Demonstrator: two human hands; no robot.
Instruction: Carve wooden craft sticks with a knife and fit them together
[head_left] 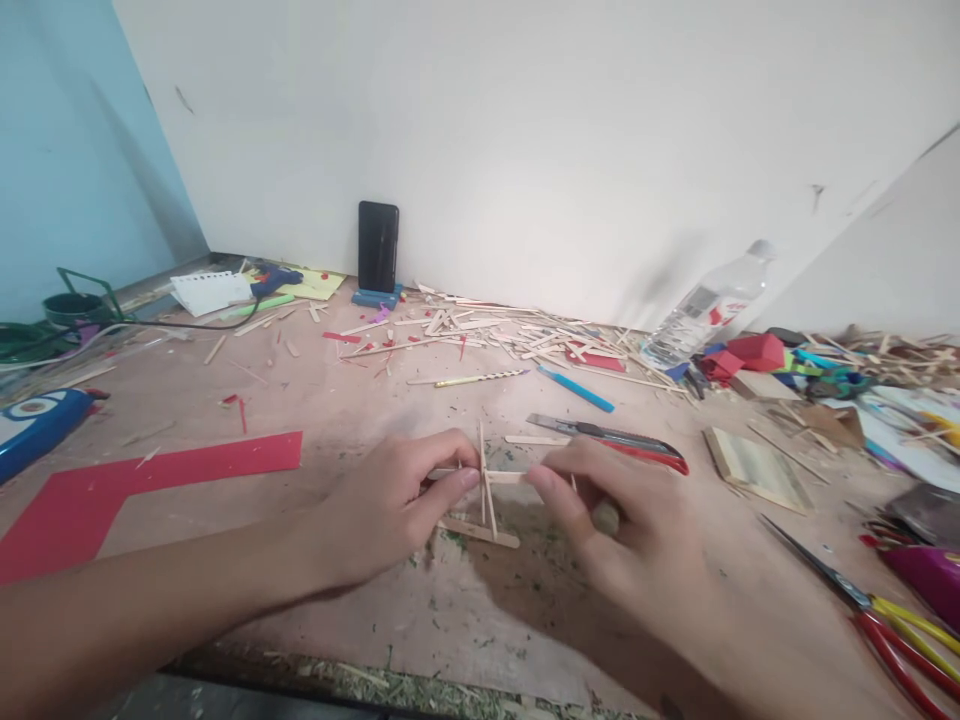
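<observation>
A small frame of wooden craft sticks (510, 478) is held between my hands, low over the table. My left hand (420, 490) pinches its left side, thumb and fingers pressed together beside the upright stick. My right hand (622, 510) grips the right end of the crosswise stick, its fingers curled. A round, brownish thing (606, 517) shows at the curled fingers of that hand; I cannot make out what it is. Below the hands a flat craft stick (480, 532) appears to form the lower part of the frame. How the sticks join is partly hidden by my fingers.
Beyond my right hand lies a utility knife (607, 432). Scissors (862, 600) point inward at the right. Red paper (90, 495) lies left. A pencil (480, 379), loose sticks (480, 325), an upright phone (378, 246) and a tilted bottle (705, 305) are farther back.
</observation>
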